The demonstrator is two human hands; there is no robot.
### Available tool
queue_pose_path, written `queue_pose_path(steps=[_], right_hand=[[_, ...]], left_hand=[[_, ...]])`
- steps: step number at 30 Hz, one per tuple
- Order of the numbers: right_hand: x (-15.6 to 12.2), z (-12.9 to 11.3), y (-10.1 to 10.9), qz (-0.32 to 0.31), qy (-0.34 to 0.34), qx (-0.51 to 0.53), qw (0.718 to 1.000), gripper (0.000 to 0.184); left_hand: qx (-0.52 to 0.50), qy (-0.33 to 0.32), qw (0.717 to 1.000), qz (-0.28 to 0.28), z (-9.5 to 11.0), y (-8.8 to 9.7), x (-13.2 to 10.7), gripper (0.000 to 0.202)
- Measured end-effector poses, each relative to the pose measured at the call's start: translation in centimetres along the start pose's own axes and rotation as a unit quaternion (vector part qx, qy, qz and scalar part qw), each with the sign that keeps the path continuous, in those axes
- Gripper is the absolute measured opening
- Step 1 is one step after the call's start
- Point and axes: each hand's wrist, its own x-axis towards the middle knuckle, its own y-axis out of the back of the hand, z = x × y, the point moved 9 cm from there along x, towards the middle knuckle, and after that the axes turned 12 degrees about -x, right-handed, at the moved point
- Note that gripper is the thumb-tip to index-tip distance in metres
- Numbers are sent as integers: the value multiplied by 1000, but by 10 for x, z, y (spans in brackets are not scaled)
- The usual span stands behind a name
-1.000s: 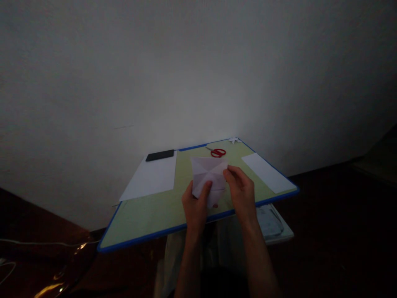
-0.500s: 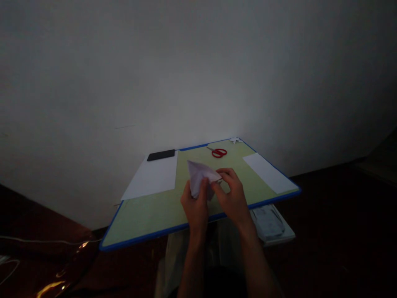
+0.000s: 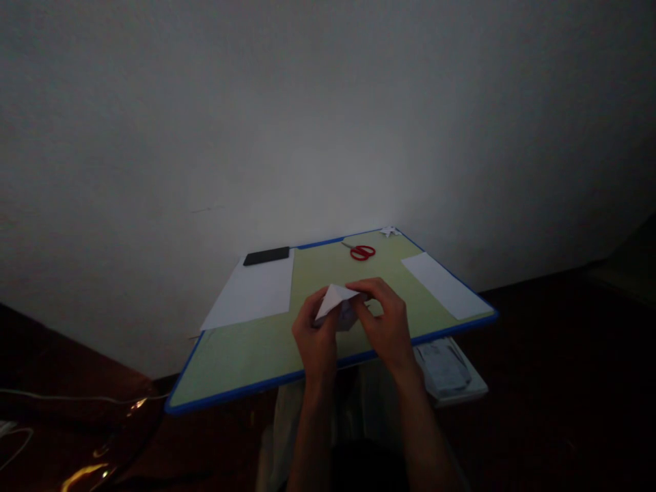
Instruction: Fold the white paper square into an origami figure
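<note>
A folded piece of white paper [image 3: 337,298] is held up between my two hands, over the near part of the pale green table [image 3: 246,359]. Its upper part forms a peak, and a lower flap shows between my thumbs. My left hand [image 3: 315,338] is closed on the paper's left side. On the right side, my right hand [image 3: 385,321] pinches the paper between thumb and fingers. Part of the paper is hidden behind the fingers.
Red-handled scissors [image 3: 362,253] lie beyond my hands. A dark flat object [image 3: 266,256] rests on white sheets [image 3: 256,294] at left. Another white sheet [image 3: 445,285] lies at right, and cut paper [image 3: 389,231] at the far corner. A white box [image 3: 451,372] sits below the table's edge.
The paper's tall point has come down and tipped toward me, so it now shows as a lower peak. My left hand has shifted slightly left; my right hand stays close to its place.
</note>
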Motion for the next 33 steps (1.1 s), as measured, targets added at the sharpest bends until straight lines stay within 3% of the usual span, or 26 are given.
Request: queue_pose_path(steps=[5, 13, 17, 21, 25, 28, 33], right_hand=[[0, -5, 1, -25, 24, 22, 999, 25], [-3, 2, -3, -99, -26, 110, 989, 25], [-8, 1, -10, -154, -36, 129, 979, 44], [-9, 8, -13, -153, -58, 137, 977, 37], [-11, 20, -16, -143, -114, 184, 966, 32], [-12, 19, -16, -148, -120, 200, 961, 31], [-11, 13, -13, -151, -95, 187, 966, 29]], left_hand=[[-4, 4, 1000, 22, -1, 5, -1, 29], [24, 5, 1000, 14, 4, 7, 2, 29], [35, -5, 999, 20, 8, 7, 1, 27], [32, -12, 999, 9, 11, 5, -1, 27], [25, -3, 998, -50, 14, -1, 0, 35], [36, 8, 996, -86, 14, -4, 0, 39], [35, 11, 997, -63, 13, 0, 2, 37]])
